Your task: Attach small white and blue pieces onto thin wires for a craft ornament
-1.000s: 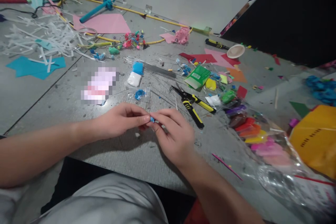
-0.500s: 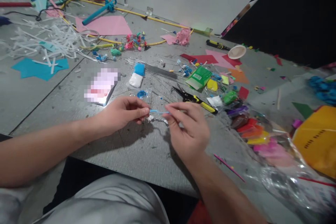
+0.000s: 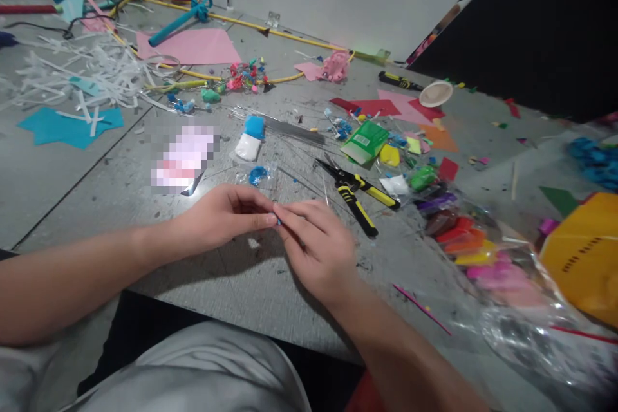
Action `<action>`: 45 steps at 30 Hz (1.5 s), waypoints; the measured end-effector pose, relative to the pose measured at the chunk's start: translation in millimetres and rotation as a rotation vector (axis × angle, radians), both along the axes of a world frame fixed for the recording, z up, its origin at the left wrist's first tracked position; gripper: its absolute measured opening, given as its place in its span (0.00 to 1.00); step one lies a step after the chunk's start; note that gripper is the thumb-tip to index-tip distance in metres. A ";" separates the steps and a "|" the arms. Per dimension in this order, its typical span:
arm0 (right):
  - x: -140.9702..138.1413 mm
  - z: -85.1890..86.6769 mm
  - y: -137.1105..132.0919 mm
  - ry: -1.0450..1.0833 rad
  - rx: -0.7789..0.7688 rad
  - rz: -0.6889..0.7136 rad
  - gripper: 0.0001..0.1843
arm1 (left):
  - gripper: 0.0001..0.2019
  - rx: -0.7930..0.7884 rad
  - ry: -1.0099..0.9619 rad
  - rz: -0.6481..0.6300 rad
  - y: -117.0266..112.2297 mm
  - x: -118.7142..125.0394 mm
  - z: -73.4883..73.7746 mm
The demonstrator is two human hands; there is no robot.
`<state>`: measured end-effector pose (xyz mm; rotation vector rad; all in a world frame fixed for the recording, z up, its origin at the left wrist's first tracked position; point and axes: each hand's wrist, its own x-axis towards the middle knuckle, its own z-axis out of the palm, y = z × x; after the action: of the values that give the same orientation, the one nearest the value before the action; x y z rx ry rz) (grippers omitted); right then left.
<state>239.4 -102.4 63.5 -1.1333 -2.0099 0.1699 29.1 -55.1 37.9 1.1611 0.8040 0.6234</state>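
My left hand (image 3: 226, 215) and my right hand (image 3: 316, 248) meet fingertip to fingertip just above the grey board (image 3: 251, 283). Both pinch a tiny blue piece (image 3: 279, 221), of which only a speck shows between the fingers. A small white crumb (image 3: 252, 243) lies on the board under the left hand. Yellow-handled pliers (image 3: 355, 193) lie just right of my right hand. A little clear bag with something blue (image 3: 258, 174) sits just beyond my fingers.
A bundle of thin wires (image 3: 284, 127), a blue-and-white block (image 3: 250, 136), a green packet (image 3: 364, 140) and coloured clay bits (image 3: 420, 177) lie farther out. A clear bag of coloured pieces (image 3: 483, 257) and a yellow bag (image 3: 584, 257) sit right. White shreds (image 3: 87, 71) and paper lie far left.
Half a second ago my hands were apart with a thin blue strand stretched between them. They have come back together, and the strand is bunched out of sight in the fingertips.
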 end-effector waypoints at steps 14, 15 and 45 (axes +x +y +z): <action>15.9 -0.1 18.0 0.123 -0.124 -0.126 0.04 | 0.19 0.180 0.104 -0.103 -3.2 -5.4 9.5; 18.3 -1.2 20.6 0.131 -0.123 -0.192 0.05 | 0.18 0.182 0.116 -0.107 -3.7 -5.6 9.1; -0.3 3.5 3.4 0.332 -0.249 0.001 0.01 | 0.18 0.210 0.147 -0.083 11.5 -8.7 -6.2</action>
<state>239.1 -99.0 67.0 -1.1698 -1.7257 0.5844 20.5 -43.6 31.8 1.4385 0.8241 0.5678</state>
